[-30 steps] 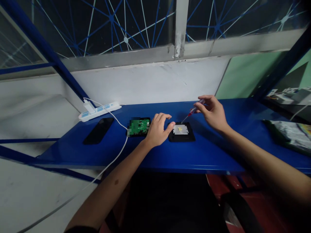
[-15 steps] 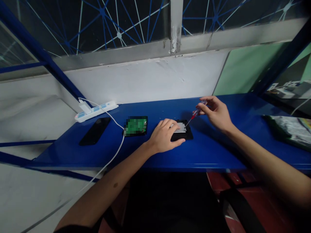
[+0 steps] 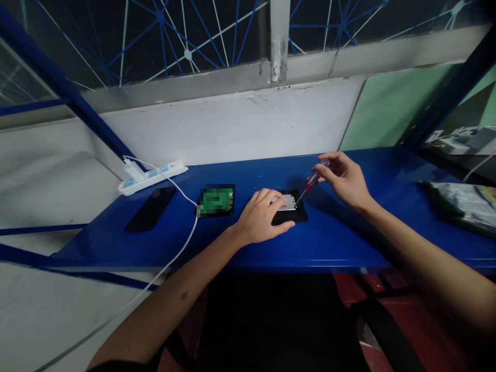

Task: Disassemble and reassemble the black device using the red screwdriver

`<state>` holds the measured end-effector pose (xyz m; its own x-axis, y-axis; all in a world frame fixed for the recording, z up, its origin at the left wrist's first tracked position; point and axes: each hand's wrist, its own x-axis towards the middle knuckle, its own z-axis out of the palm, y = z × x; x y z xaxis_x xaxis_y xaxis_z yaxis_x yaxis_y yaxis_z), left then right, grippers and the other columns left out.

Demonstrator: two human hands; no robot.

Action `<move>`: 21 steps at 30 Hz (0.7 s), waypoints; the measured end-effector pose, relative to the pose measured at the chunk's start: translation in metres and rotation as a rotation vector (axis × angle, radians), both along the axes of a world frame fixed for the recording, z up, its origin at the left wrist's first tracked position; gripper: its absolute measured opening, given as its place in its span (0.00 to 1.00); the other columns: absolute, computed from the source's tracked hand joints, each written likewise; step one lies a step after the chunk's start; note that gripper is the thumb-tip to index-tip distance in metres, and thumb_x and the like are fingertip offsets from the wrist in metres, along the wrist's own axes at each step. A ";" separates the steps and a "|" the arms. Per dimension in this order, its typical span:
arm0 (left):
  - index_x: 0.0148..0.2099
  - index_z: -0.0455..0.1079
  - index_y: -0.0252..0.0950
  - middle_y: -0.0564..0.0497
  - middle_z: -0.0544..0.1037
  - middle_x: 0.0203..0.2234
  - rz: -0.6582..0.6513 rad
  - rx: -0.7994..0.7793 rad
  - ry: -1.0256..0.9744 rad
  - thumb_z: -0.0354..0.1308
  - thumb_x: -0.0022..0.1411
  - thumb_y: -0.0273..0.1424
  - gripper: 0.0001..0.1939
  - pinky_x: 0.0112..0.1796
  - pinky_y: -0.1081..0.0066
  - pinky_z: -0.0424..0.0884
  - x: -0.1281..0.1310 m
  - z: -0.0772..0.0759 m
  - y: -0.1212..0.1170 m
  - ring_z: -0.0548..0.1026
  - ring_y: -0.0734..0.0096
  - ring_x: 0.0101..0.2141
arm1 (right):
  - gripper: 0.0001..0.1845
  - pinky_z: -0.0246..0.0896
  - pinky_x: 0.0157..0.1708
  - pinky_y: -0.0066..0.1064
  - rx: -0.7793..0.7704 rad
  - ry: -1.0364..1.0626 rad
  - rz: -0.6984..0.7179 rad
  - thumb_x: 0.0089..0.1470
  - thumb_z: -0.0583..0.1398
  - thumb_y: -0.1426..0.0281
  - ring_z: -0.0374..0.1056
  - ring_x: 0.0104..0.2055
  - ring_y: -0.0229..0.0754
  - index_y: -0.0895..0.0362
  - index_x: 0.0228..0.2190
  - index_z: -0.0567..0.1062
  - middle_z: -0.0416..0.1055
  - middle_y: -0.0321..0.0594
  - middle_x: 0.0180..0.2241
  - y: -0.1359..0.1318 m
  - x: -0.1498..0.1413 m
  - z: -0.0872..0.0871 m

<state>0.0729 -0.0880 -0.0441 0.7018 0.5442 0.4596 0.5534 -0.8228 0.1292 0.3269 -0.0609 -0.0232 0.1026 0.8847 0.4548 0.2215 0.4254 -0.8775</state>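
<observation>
- Metal plate [image 3: 290, 201]: silver, flat, seated on the black casing [image 3: 303, 214], near the middle of the table; left part hidden under fingers.
- Left hand [image 3: 259, 217]: unclenched, laid from above over plate and casing; thumb set apart along the near side.
- Right hand [image 3: 343, 178]: raised above the tabletop, thumb and fingers pinched on the screwdriver [image 3: 313, 181].
- Screwdriver: clear handle, red collar, thin shaft slanting down to the plate's right edge; contact at the tip too small to tell.
- Circuit board [image 3: 216, 201]: green, in a dark surround, left of the left hand and apart from it; detail partly lost to pixelation.
- White cable [image 3: 182, 240]: looping down from the power strip, past the board's left edge, over the table's front edge and off to lower left.
- Phone [image 3: 151, 209]: black, dark-faced, lying aslant between power strip and table front.
- Power strip [image 3: 160, 174]: white with light-blue sockets, at the back left; white adapter [image 3: 134, 171] plugged in.
- Bag [image 3: 465, 204]: crumpled, silvery, dark-edged, at the far right, well apart from the work.
- Table [image 3: 329, 245]: blue, smooth, faintly glossy; shadow beneath the right hand.
- Room: white wall [image 3: 232, 129] behind, green panel [image 3: 391, 108] to the right, dark window [image 3: 217, 31] above with blue and white line pattern, blue metal uprights at both sides.
</observation>
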 end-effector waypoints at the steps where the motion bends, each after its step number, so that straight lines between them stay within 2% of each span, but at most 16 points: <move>1: 0.48 0.70 0.36 0.44 0.74 0.49 0.000 -0.001 0.001 0.60 0.64 0.46 0.20 0.51 0.56 0.66 0.000 0.000 0.000 0.70 0.55 0.50 | 0.17 0.75 0.32 0.38 0.000 -0.001 -0.001 0.53 0.67 0.59 0.75 0.28 0.40 0.52 0.42 0.73 0.75 0.38 0.34 0.000 0.000 0.000; 12: 0.52 0.73 0.38 0.44 0.72 0.51 -0.049 0.001 0.030 0.60 0.65 0.47 0.20 0.52 0.54 0.66 0.000 0.000 0.000 0.68 0.54 0.53 | 0.16 0.73 0.31 0.37 0.023 -0.013 0.010 0.54 0.66 0.60 0.75 0.28 0.40 0.52 0.42 0.72 0.75 0.38 0.34 -0.001 -0.001 -0.001; 17: 0.58 0.72 0.44 0.43 0.69 0.56 -0.034 -0.032 0.094 0.59 0.66 0.48 0.23 0.56 0.51 0.64 0.000 0.001 -0.003 0.64 0.52 0.57 | 0.16 0.74 0.33 0.39 0.027 -0.024 0.016 0.54 0.66 0.59 0.76 0.30 0.42 0.51 0.42 0.72 0.75 0.38 0.33 -0.001 -0.001 -0.001; 21: 0.60 0.71 0.47 0.45 0.67 0.58 -0.030 -0.061 0.111 0.58 0.67 0.48 0.23 0.56 0.50 0.63 0.000 0.001 -0.003 0.62 0.51 0.58 | 0.17 0.75 0.32 0.39 0.028 -0.036 0.007 0.53 0.66 0.58 0.75 0.29 0.42 0.51 0.41 0.73 0.74 0.38 0.33 -0.001 -0.001 0.000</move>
